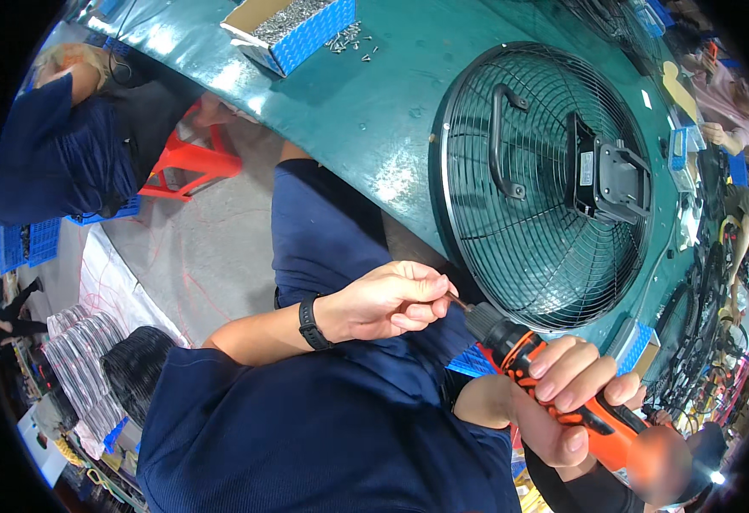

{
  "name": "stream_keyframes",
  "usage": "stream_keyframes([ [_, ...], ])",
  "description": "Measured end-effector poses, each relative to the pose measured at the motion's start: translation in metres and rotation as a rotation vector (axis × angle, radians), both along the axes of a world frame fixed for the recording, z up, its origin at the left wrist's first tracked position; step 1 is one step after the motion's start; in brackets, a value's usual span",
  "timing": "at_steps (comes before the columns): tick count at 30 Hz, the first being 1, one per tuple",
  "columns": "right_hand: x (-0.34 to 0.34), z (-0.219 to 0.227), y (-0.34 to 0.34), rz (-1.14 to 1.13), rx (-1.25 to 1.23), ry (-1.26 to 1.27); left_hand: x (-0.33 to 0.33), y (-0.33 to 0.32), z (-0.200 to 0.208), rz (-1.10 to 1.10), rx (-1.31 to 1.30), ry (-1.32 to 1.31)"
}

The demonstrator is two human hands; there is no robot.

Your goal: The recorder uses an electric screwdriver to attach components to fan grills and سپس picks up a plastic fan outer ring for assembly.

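My right hand (pixel 567 385) is wrapped round an orange and black cordless drill (pixel 524 349), its chuck pointing up and left. A thin driver bit (pixel 458 300) sticks out of the chuck. My left hand (pixel 396 299) pinches the bit's tip between thumb and fingers; whether a screw is also in that pinch is hidden. Beyond both hands, on the green table, lies a round black fan (pixel 545 184) with a wire guard, a tube handle and a bracket at its middle. Neither hand touches the fan.
On the green table (pixel 349 120) stands an open blue box (pixel 306 30) of screws, some spilled beside it. Another blue box (pixel 637 346) is right of the drill. A person in dark blue (pixel 67 162) is at left near a red stool (pixel 191 158). Stacked wire guards (pixel 84 368) stand lower left.
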State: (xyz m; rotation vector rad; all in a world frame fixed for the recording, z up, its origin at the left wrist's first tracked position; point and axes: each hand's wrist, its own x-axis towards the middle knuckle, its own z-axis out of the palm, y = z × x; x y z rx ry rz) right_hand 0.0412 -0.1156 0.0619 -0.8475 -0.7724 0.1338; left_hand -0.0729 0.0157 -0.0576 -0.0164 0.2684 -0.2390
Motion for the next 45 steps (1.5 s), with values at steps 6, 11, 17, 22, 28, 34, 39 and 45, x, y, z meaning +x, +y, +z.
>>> stream_keyframes([
  [6, -0.002, -0.005, -0.004, 0.093, -0.08, -0.131, 0.003, -0.01, -0.001, 0.015, -0.026, 0.054],
  [11, -0.007, -0.004, -0.009, -0.019, -0.11, -0.253, 0.014, -0.018, 0.009, 0.059, -0.047, 0.123],
  [17, -0.004, -0.004, -0.01, -0.114, -0.178, -0.211, 0.026, -0.029, 0.004, -0.049, -0.083, 0.143],
  [22, 0.001, -0.008, -0.007, -0.098, -0.18, -0.211, 0.027, -0.028, 0.003, -0.065, -0.06, 0.171],
  [28, 0.005, -0.014, 0.004, -0.028, -0.175, -0.205, 0.025, -0.029, -0.003, -0.051, -0.02, 0.185],
  [34, 0.013, -0.007, 0.013, -0.002, -0.232, -0.162, 0.023, -0.024, -0.004, -0.096, 0.071, 0.222],
  [39, 0.019, -0.011, 0.019, 0.054, -0.213, -0.229, 0.021, -0.02, -0.008, -0.114, 0.085, 0.233],
  [45, 0.031, -0.009, 0.024, 0.168, -0.245, -0.26, 0.025, -0.014, -0.011, -0.099, 0.127, 0.205],
])
